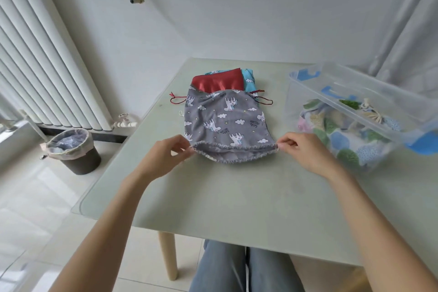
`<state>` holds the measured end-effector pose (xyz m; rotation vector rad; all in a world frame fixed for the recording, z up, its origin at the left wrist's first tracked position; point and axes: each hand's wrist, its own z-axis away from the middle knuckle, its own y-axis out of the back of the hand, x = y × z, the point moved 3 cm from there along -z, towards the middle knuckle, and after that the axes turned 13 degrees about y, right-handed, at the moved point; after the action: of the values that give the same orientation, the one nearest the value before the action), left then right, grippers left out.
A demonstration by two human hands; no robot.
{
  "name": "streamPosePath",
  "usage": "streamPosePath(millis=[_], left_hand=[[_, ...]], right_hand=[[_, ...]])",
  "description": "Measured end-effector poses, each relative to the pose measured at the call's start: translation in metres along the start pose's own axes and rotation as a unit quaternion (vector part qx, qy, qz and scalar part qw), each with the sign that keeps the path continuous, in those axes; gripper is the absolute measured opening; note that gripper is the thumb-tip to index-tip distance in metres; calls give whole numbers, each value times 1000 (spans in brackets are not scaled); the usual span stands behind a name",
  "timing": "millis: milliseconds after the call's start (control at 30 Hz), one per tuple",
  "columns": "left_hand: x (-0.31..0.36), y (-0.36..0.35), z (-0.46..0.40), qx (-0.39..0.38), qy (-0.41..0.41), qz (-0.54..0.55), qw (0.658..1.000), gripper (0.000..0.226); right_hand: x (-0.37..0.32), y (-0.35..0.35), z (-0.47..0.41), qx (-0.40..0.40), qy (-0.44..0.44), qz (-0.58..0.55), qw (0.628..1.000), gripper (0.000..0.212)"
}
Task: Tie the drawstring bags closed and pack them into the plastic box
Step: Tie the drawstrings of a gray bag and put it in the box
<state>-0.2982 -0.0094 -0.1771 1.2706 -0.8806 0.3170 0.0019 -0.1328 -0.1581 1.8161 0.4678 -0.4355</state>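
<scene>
- The left hand (166, 153) pinches the left end of the gathered mouth of a grey cotton drawstring bag printed with white unicorns and clouds (225, 121); thumb and forefinger are closed together, the other fingers curled loosely behind.
- The right hand (297, 147) pinches the right end of the same mouth in the same way; whether each hand has the cord itself or only the hem is hard to tell.
- The grey bag lies flat on the pale green glass-topped counter (237, 208), its long axis running away from the person, with the ruffled mouth nearest and slightly gaping between the two hands.
- Its far end overlaps a shiny red satin bag (216, 82), whose red cords (176, 100) trail out on both sides.
- A bright blue printed bag (250, 79) lies under and beside the red one.
- A clear plastic box with blue handles (308, 92) sits on the right of the counter, holding a tied floral bag (343, 135); its clear lid (369, 99) rests tilted across the top.
</scene>
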Motion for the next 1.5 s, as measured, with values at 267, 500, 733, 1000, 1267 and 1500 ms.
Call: streamPosePath(millis=[267, 500, 733, 1000, 1267, 1500], left_hand=[[2, -5, 2, -36, -16, -24, 999, 8], [-14, 30, 5, 57, 56, 410, 909, 31], [33, 4, -3, -22, 30, 595, 803, 50], [58, -10, -12, -37, 75, 590, 803, 34], [11, 10, -8, 158, 40, 150, 975, 32], [27, -3, -11, 131, -13, 35, 991, 34]], right_hand=[[8, 6, -6, 95, -3, -145, 985, 8], [25, 22, 17, 86, -41, -20, 995, 18], [-3, 14, 5, 260, -76, -385, 882, 14], [-40, 3, -15, 190, -20, -606, 772, 33], [5, 5, 0, 196, -73, -352, 912, 26], [-11, -3, -4, 140, -18, -194, 971, 38]])
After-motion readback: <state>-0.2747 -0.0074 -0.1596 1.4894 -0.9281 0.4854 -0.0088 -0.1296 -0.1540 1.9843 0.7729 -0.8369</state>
